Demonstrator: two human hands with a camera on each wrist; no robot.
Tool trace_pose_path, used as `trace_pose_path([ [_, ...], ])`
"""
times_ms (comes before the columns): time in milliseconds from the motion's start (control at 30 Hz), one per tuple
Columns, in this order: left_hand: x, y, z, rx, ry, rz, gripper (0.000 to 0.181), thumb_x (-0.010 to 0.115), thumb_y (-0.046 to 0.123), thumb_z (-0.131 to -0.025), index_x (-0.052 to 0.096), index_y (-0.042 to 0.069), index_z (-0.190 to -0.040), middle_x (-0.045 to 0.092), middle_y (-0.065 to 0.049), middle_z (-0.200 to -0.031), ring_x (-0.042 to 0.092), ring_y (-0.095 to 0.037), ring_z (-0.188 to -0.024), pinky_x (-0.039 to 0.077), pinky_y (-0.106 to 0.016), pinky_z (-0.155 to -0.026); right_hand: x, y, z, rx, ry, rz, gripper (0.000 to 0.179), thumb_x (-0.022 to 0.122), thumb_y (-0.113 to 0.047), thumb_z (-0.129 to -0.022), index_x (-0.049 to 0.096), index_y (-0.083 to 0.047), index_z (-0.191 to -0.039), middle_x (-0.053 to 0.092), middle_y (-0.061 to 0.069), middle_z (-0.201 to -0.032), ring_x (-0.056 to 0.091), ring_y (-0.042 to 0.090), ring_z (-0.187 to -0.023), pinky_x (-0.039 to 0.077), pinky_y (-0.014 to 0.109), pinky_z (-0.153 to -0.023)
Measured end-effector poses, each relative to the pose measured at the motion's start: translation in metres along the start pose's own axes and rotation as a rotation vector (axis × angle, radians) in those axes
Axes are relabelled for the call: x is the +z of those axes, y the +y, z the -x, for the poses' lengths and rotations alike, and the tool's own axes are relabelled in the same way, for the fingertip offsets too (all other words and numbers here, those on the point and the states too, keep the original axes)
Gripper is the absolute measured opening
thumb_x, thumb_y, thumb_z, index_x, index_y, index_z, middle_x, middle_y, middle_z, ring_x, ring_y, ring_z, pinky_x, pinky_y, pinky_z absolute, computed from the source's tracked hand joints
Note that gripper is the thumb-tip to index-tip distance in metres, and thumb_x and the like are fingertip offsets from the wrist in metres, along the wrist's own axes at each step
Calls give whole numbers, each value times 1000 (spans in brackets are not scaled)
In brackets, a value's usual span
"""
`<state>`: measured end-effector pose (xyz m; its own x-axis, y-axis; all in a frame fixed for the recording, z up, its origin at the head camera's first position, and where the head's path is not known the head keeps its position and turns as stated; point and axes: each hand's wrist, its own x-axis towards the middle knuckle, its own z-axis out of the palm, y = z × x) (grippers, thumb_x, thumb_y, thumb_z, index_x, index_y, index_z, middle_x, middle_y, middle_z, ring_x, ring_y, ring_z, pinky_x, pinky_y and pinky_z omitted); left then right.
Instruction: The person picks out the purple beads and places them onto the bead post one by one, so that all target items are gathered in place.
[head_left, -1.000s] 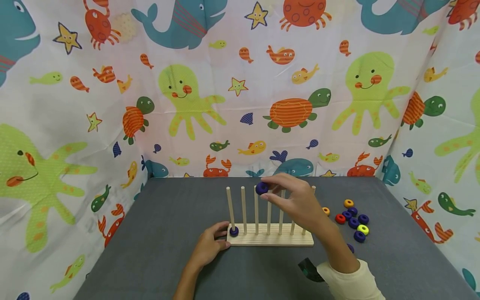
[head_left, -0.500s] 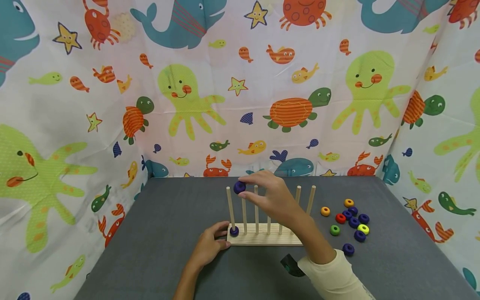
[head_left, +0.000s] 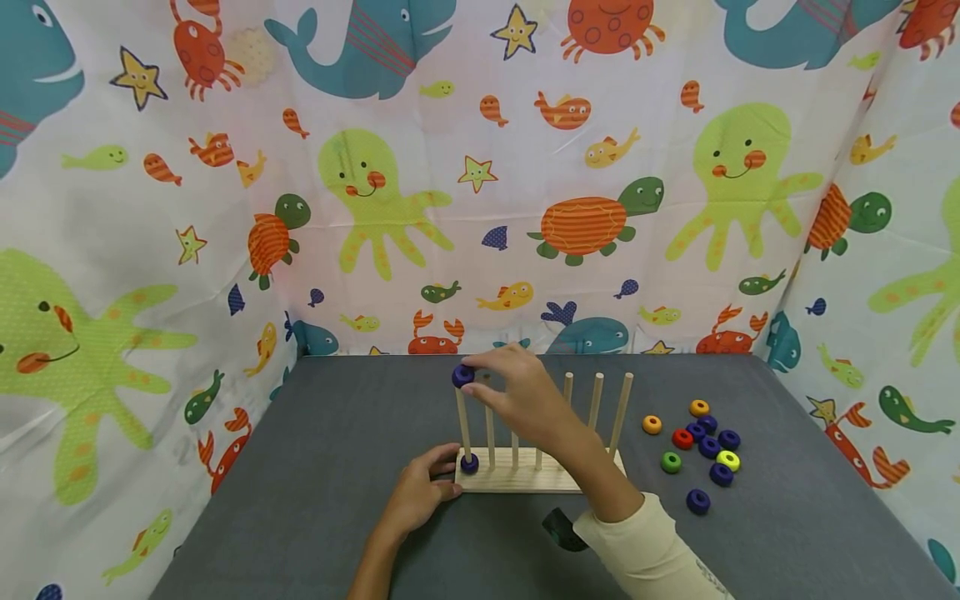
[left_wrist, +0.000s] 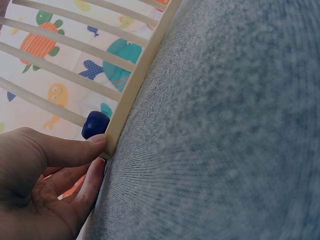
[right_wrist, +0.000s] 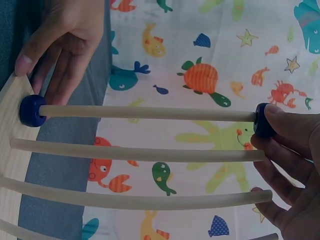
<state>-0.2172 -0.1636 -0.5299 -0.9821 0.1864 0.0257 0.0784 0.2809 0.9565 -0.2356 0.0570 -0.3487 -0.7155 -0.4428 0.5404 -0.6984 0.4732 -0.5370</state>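
Observation:
A wooden peg stand with a row of upright pegs sits on the grey table. One dark blue ring lies at the foot of its leftmost peg. My left hand grips the left end of the base, thumb at the front edge, as the left wrist view also shows. Between thumb and fingertips, my right hand pinches a second dark blue ring at the top of that same leftmost peg. The other pegs carry no rings where they show; the right hand and forearm partly hide the middle ones.
Right of the stand lie loose rings: several dark blue ones, two orange, a red, a green and a yellow. A patterned cloth hangs behind and beside the table.
My right hand has carried the blue ring leftward across the peg tops to the leftmost peg. The left hand has stayed on the base.

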Motion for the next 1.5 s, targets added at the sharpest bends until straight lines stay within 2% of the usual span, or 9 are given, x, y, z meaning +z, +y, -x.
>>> trace_pose_path([
  [167,0,1,0,-1,3,-6,65,77,-7,-86,58,0,-148,66,-26,-137,68,-39,-123,63,-34,-92,3,0,-3,21,-4,6,37,80,-18,-96,75,-7,-131,77,7,-125,63,25,-113,56,45,-90],
  [333,0,2,0,-2,-2,-10,64,77,-6,-87,58,0,-148,66,-26,-138,68,-40,-123,63,-35,-92,5,-1,-5,54,-9,7,37,79,-18,-97,75,-8,-132,76,6,-125,63,25,-115,57,46,-91],
  [567,1,3,-2,1,-4,-15,64,76,-7,-87,58,-1,-147,66,-27,-138,67,-40,-125,63,-32,-92,6,-1,-6,58,-13,7,36,80,-18,-96,75,-9,-131,76,6,-127,63,27,-122,57,50,-101],
  [900,0,2,-1,8,-2,-22,64,76,-8,-86,59,1,-147,65,-28,-138,68,-40,-123,63,-34,-92,-4,1,-2,-25,65,14,33,83,-16,-93,78,-8,-124,77,6,-123,65,28,-124,46,56,-117],
  [1100,1,3,-2,13,9,-45,64,76,-8,-86,59,1,-147,65,-26,-139,67,-40,-125,63,-33,-93,-15,5,7,-37,115,6,33,83,-15,-93,78,-10,-125,77,5,-124,66,26,-124,54,52,-110],
  [1367,1,3,-1,10,13,-50,64,75,-9,-86,59,0,-147,65,-26,-138,66,-40,-126,62,-34,-94,-32,9,24,-46,204,11,34,85,-13,-90,79,-11,-123,77,2,-121,68,22,-122,57,48,-105],
  [1500,1,3,1,3,20,-55,64,75,-9,-85,60,1,-146,65,-25,-139,66,-40,-127,62,-36,-94,-40,12,35,-54,251,26,34,87,-10,-88,79,-12,-121,78,0,-116,70,19,-111,61,36,-92],
])
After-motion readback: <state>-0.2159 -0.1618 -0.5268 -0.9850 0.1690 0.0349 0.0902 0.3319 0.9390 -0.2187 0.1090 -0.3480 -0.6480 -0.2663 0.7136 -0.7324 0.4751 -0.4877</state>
